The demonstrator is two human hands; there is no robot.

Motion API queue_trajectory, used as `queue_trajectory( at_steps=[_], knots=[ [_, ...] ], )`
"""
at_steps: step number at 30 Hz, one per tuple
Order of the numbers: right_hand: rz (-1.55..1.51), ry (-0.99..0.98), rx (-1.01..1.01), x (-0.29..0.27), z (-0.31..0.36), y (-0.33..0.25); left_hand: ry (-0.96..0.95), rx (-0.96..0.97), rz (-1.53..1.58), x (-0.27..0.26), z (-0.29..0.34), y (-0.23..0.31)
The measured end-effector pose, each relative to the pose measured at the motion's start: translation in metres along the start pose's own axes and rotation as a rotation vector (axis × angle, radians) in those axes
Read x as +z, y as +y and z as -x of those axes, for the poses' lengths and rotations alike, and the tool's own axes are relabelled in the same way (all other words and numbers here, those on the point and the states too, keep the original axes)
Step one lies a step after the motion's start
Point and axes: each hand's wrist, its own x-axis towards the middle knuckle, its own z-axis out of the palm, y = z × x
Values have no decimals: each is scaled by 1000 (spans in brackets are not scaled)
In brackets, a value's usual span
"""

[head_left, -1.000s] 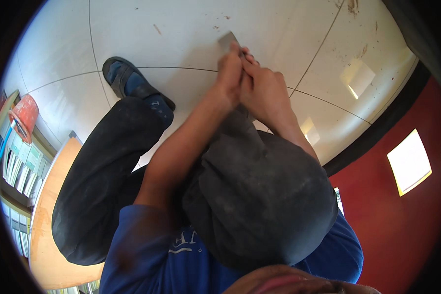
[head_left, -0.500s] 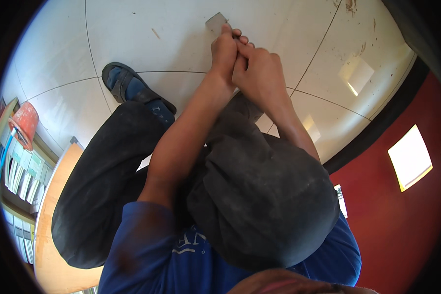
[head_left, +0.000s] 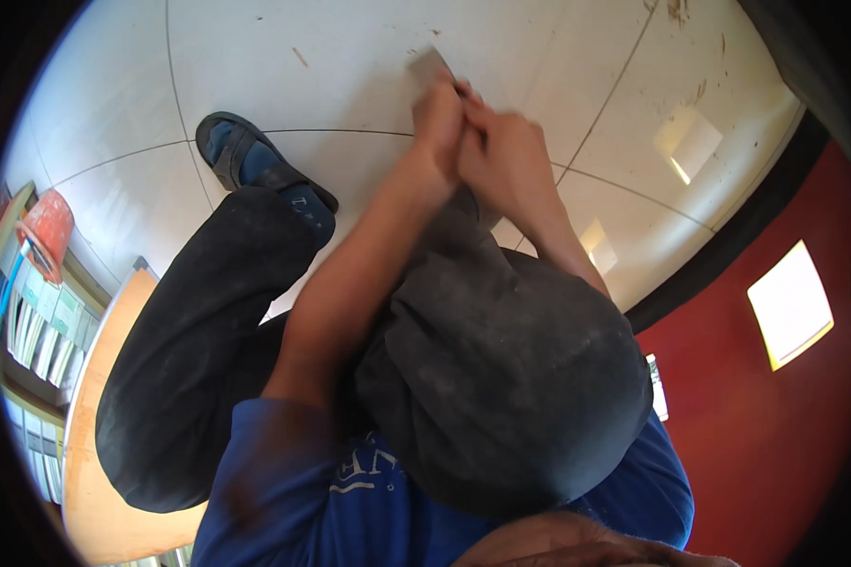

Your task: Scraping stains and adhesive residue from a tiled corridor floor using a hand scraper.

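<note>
A scraper with a flat, grey, squarish blade is low over the tiled floor, its blade pointing away from me. My left hand is closed round it just behind the blade, thumb forward. Tucked against its right side, my right hand is closed too, gripping the handle end. The fingers cover most of the handle, and the hands are slightly blurred. Small dark crumbs lie just beyond the blade. Whether the blade touches the tile is hard to tell.
My sandalled foot stands left of the hands; my bent knee is below them. An orange-red bucket and shelves of papers are at left, beside a wooden tabletop. A red wall with a dark base runs along the right.
Both hands and the scraper have drawn back a little toward me. Crumbs on the floor beyond the blade now show.
</note>
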Motion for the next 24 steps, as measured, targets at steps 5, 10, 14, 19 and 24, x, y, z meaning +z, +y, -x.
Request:
queue_trajectory(
  at_steps=[5, 10, 14, 19, 24],
  knots=[
    [66, 58, -82, 20, 1, 0, -185, -23, 79, -16, -7, 22],
    [58, -4, 1, 0, -6, -8, -220, 155, -147, -5, -17, 18],
    [-57, -31, -34, 7, 5, 2, -102, 5, 12, -9, 4, 8],
    [52, -11, -47, 11, -3, -3, -70, 40, -77, -9, 5, 18],
    [21, -92, 2, 14, 10, -8, -81, 4, -15, -23, 0, 12]
  ],
)
